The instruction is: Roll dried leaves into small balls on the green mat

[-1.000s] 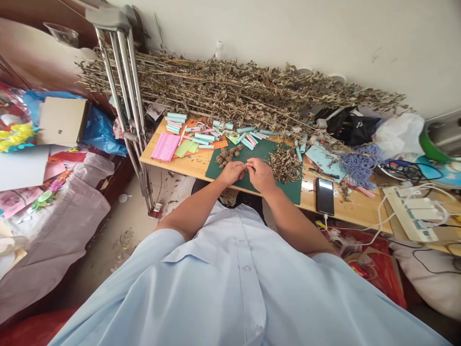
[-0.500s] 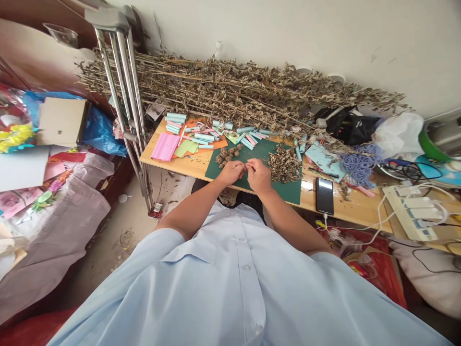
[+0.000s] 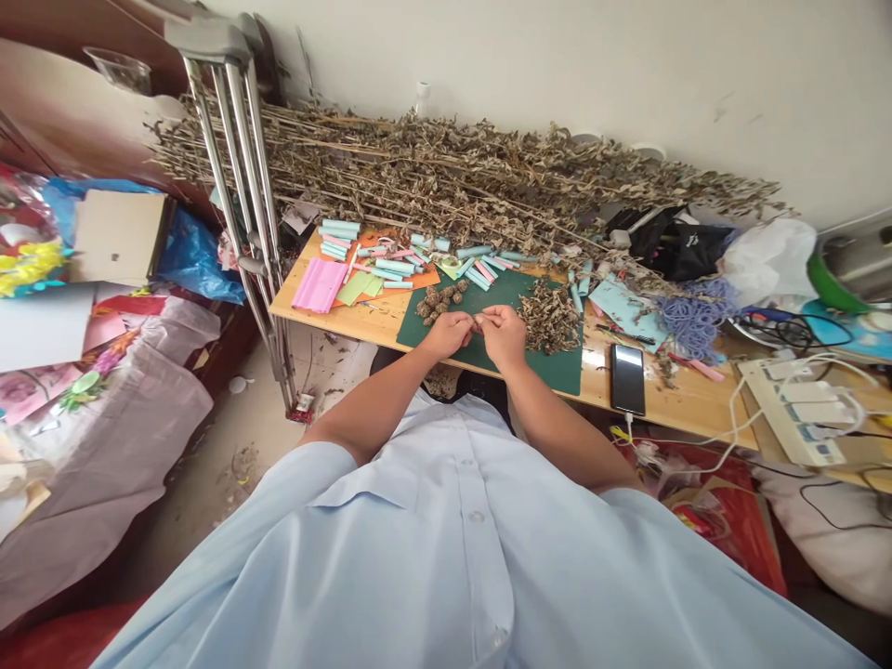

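My left hand (image 3: 450, 335) and my right hand (image 3: 503, 334) meet at the fingertips above the green mat (image 3: 557, 372). Both are closed in a pinch; anything between the fingers is too small to make out. Beyond my left hand lies a cluster of brown balls (image 3: 438, 302). A heap of dry, crumpled leaves (image 3: 548, 317) rests on the mat just right of my right hand. Rolled blue and pink papers (image 3: 480, 274) lie along the mat's far edge.
Long dried plant stalks (image 3: 418, 177) stretch along the wall behind. Crutches (image 3: 243, 167) stand at the table's left end. To the right are a phone (image 3: 628, 379) on a cable, blue yarn (image 3: 693, 316) and a power strip (image 3: 794, 413). Pink sheets (image 3: 320, 284) lie at left.
My right hand has shifted very slightly and its fingers have changed their bend. My left hand stays nearly in place, and the objects on the table have not moved.
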Demonstrator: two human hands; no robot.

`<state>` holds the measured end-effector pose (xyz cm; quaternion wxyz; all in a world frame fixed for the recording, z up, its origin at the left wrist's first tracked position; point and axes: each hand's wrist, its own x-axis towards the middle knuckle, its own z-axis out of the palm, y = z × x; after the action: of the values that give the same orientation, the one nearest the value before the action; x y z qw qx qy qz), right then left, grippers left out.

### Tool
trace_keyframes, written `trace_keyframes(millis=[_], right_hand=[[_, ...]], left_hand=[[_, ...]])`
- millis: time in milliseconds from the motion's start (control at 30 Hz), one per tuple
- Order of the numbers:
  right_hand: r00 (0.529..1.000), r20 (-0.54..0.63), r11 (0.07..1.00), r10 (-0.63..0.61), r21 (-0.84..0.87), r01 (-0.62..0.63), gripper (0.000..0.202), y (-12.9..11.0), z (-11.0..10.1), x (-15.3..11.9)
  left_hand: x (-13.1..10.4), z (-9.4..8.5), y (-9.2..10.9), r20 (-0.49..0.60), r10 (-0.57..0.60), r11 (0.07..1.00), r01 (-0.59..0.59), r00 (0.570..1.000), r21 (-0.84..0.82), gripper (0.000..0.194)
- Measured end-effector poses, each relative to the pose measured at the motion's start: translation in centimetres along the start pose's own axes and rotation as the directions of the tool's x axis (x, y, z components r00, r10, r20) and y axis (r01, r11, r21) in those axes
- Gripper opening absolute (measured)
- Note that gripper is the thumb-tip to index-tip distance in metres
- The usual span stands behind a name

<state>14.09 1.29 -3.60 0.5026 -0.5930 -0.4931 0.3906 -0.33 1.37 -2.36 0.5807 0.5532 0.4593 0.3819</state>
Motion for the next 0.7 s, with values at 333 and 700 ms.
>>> trace_keyframes(millis=[333, 700], right_hand=[[0.931, 0.118, 0.874, -0.346, -0.320, 0.366, 0.014, -0.9, -0.5, -1.8], [0.939, 0.137, 0.899, -0.317, -0.272, 0.343, 0.019, -0.5, -1.0, -0.9]], left_hand=[[-0.2, -0.1, 0.2, 0.032, -0.095, 0.976, 0.100, 0.995, -0.192, 0.023], [-0.4, -0.3, 0.7, 0.047, -0.097, 0.967, 0.105, 0.994, -0.234, 0.024]])
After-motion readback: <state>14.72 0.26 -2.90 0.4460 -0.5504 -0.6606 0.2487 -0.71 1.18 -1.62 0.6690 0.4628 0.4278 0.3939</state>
